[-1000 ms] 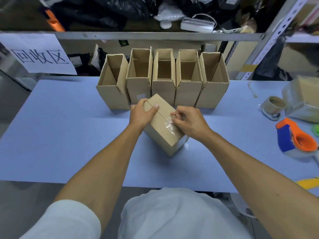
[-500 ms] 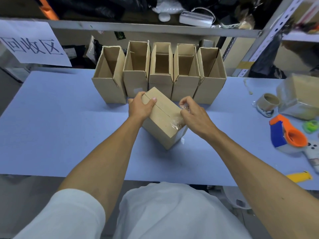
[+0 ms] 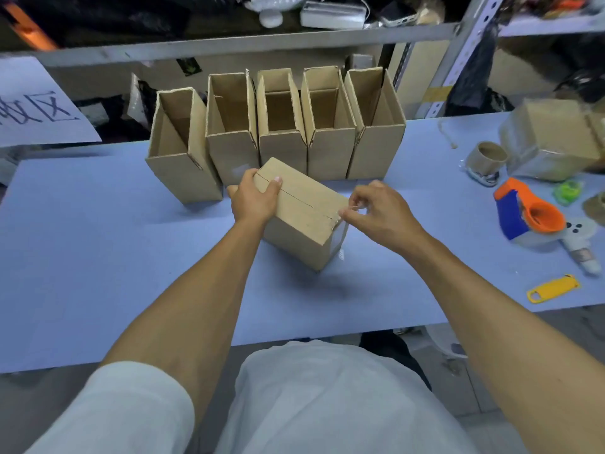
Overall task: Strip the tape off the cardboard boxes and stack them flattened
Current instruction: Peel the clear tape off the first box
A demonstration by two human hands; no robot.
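Fingers (image 3: 352, 209) of right hand (image 3: 379, 213) pinching barely visible clear tape (image 3: 340, 234); left hand (image 3: 253, 199) gripping box (image 3: 301, 213).

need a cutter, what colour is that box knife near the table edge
Yellow box knife, in the head view.

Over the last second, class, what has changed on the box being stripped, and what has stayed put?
The right hand, pinching the clear tape, has pulled rightward off the closed box, peeling the strip from the top seam toward the box's right end. The left hand still grips the box's far end. The five open boxes behind are unmoved.
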